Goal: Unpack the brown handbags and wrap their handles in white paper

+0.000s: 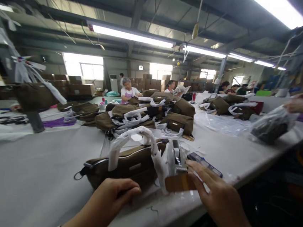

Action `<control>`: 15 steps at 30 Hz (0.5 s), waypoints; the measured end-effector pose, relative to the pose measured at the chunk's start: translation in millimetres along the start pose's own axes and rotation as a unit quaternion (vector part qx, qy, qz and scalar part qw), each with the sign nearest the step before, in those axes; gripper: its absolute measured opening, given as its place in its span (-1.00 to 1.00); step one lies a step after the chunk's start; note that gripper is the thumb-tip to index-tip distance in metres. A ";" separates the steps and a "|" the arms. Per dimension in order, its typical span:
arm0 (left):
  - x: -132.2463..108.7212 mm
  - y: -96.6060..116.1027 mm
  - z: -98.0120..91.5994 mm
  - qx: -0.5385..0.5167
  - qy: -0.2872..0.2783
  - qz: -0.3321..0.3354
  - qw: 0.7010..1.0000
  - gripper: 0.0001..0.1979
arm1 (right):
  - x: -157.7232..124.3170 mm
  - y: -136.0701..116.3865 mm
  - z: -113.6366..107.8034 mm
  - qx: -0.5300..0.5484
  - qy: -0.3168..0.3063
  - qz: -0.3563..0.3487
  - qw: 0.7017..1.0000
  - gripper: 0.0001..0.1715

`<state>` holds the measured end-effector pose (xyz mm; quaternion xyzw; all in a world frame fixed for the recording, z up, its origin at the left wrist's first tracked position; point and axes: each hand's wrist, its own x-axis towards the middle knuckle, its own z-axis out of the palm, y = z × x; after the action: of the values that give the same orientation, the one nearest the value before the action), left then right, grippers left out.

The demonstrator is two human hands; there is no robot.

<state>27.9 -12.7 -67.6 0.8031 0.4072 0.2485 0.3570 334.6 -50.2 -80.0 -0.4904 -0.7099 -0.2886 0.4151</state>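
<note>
White-covered table [52, 173] under long tube lights, with boxes stacked along the far wall and a pile of brown bags [180, 121] just beyond the work. Directly in front, lying on the near part of the table, one brown bag [136, 174], zip uppermost, with a white-wrapped handle [155, 150] arching above. At the bag's right end, a tape dispenser [176, 159], a brown strip [179, 183] at its near side, and a phone [206, 165] just beside (too close for careless sweeps of the wrist).

Left hand [119, 193] before the bag's near side, fingers curled closed, thumb against forefinger, nothing visible in the grasp. Right hand [219, 189] at the dispenser and the strip's end, fingers stretched forward; whether pinching or merely touching, can't tell.

Probably at the tape stage, judging by the right hand's place. Best to steady the dispenser before pulling, draw tape straight toward the body, and tear cleanly against the cutter. Better also to brace the bag with the left hand, press wrapping snug before sticking, and spare the brown fabric any stray adhesive.
</note>
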 end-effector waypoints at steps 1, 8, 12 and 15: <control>-5.6 2.0 -2.7 0.040 -0.003 0.018 0.999 -0.62 | -5.6 -9.0 5.7 0.047 -0.004 0.001 0.999 -0.67; -16.5 24.1 -5.7 0.126 -0.011 0.046 0.991 -0.65 | -30.6 -99.6 44.9 0.555 -0.232 0.227 0.766 -0.62; -21.7 17.5 -27.0 0.096 0.034 0.029 0.994 -0.66 | -21.3 -104.0 58.8 0.616 -0.228 0.383 0.649 -0.53; -22.3 6.4 -54.0 0.124 0.242 0.005 0.962 -0.67 | 0.2 -92.9 69.0 0.611 -0.175 0.442 0.633 -0.45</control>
<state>-18.4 -13.8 -31.6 0.7591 0.5053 0.3843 0.1440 226.5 -26.5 -113.8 -0.4208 -0.4821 0.5205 0.5654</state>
